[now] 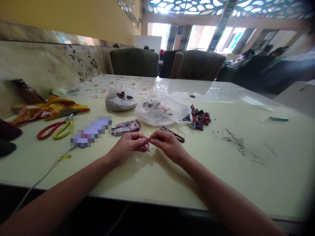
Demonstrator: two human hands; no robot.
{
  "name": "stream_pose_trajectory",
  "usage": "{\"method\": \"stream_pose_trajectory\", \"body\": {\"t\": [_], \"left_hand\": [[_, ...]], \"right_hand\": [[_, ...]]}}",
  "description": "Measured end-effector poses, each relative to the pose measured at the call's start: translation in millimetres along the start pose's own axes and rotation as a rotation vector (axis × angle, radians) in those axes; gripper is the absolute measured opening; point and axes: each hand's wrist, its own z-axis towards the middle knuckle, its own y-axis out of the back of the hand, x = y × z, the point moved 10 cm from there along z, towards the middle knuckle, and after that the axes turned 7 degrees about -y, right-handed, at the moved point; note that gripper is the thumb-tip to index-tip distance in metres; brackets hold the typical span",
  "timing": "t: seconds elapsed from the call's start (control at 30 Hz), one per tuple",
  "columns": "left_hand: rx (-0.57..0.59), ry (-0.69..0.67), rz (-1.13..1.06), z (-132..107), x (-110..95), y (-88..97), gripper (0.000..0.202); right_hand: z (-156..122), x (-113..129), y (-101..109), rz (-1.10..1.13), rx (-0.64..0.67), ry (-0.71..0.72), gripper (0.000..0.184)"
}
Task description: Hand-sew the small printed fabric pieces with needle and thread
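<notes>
Above the near part of the table, my left hand (128,146) pinches a small red and pink patterned fabric piece (147,145). My right hand (167,144) is closed in a pinch at the upper edge of that piece, its fingertips meeting those of the left. What lies between the right fingertips is too small to make out. A thin dark strand shows just below the right fingers. Right behind the hands lie dark-handled scissors (176,133) and a stack of patterned fabric pieces (126,127).
White plastic bags (162,113) (118,103) stand mid-table, beside a pile of small stuffed fabric pieces (201,118). Red-and-yellow-handled scissors (52,129), a blurred-out phone-like object (92,131) with a cable and orange cloth (52,108) lie left. Loose threads (237,144) and a green tool (278,119) lie right.
</notes>
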Motion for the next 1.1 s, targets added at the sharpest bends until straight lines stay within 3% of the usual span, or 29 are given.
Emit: {"method": "stream_pose_trajectory", "body": {"t": [0.37, 0.5, 0.73, 0.97, 1.03, 1.1], "left_hand": [[-0.052, -0.062, 0.148, -2, -3, -0.4, 0.025], [-0.095, -0.115, 0.213, -4, -6, 0.0, 0.02], [-0.13, -0.195, 0.388, -7, -10, 0.4, 0.013], [-0.17, -0.363, 0.619, -10, -30, 1.4, 0.02], [-0.22, -0.377, 0.639, -10, -34, 6.9, 0.017], [-0.282, -0.412, 0.646, -10, -41, 14.4, 0.015]], "right_hand": [[-9, 19, -7, -0.325, -0.089, 0.177, 0.008], [-14, 28, -13, -0.528, -0.116, 0.302, 0.008], [-26, 43, -29, -0.864, -0.191, 0.525, 0.027], [-42, 68, -27, -0.694, -0.278, 0.684, 0.019], [-40, 68, -23, -0.557, -0.247, 0.62, 0.015], [-31, 60, -11, -0.343, -0.207, 0.465, 0.01]]}}
